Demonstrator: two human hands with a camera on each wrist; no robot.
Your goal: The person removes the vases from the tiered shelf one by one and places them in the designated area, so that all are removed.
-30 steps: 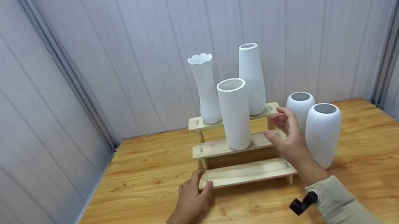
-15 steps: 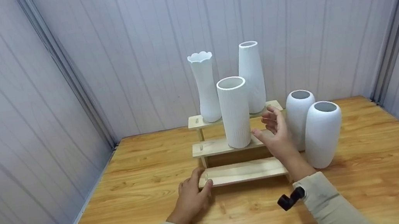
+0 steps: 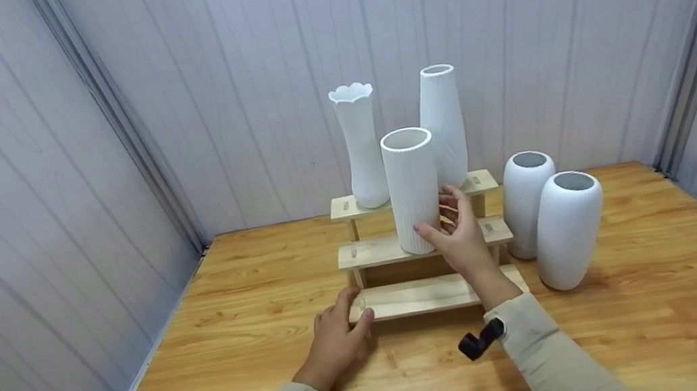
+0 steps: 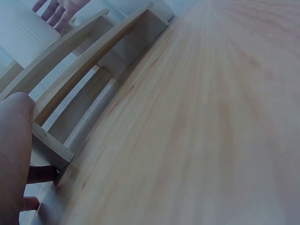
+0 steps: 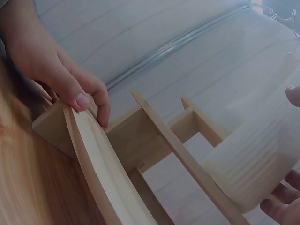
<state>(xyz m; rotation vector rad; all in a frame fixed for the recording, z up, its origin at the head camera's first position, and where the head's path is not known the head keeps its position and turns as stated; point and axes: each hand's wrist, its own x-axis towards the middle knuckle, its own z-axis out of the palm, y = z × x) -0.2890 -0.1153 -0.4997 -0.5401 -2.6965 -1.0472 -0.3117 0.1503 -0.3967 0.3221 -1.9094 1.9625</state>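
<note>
A three-step wooden stand [image 3: 434, 293] carries a ribbed cylindrical vase [image 3: 413, 186] upright on its middle step. My left hand [image 3: 335, 344] grips the left end of the bottom step, thumb in front; the right wrist view shows this left hand [image 5: 61, 70] from the side. Around the ribbed vase's lower right side is my right hand [image 3: 465, 247], its thumb over the front and its fingers spread and loosely bent; firm contact cannot be told. On the top step stand a scalloped-rim vase [image 3: 363, 152] and a tapered vase [image 3: 445, 127].
Two rounded white vases, one behind [image 3: 527, 204] and one in front [image 3: 570, 232], stand close together on the wooden table [image 3: 240, 347] right of the stand. Panelled walls [image 3: 253, 100] enclose the table at the back and sides.
My right hand has moved left from beside the rounded vases to the ribbed vase. My left hand has stayed on the bottom step. The vases keep their places.
</note>
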